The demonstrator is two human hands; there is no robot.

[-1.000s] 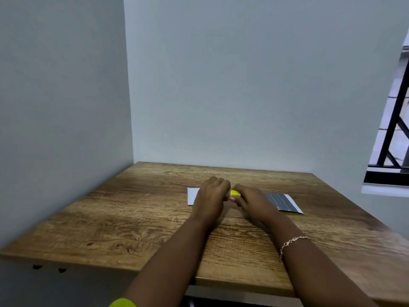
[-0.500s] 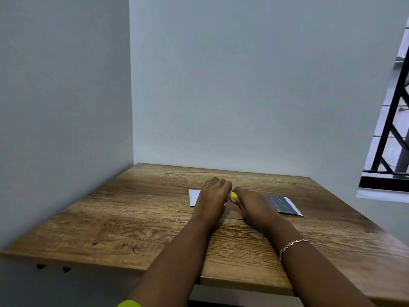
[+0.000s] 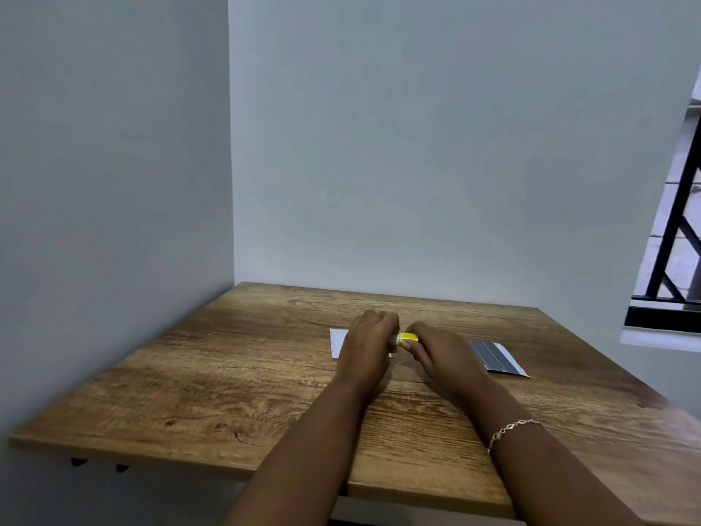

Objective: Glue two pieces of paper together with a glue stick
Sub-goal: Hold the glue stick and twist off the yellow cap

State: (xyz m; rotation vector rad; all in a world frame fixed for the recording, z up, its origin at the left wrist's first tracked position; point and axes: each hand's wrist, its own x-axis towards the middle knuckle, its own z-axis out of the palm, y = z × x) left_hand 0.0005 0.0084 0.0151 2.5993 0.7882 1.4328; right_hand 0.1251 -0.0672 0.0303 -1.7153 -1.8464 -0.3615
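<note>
A yellow glue stick [image 3: 408,338] lies sideways between my two hands, just above the wooden table [image 3: 235,381]. My left hand [image 3: 370,345] is closed on its left end, and my right hand [image 3: 440,351] grips its right end. Only a short yellow-and-white stretch shows between the fingers. A white paper [image 3: 337,341] lies flat under and left of my left hand. A second paper [image 3: 497,356], dark with pale lines and a white border, lies flat to the right, partly behind my right hand.
The table stands in a corner, with a grey wall on the left and another behind it. A window with black bars [image 3: 675,237] is at the right. A thin bracelet [image 3: 510,430] circles my right wrist.
My hands have drawn slightly apart, so more of the yellow glue stick shows between them. The view has shifted a little to the right. Both papers lie as before.
</note>
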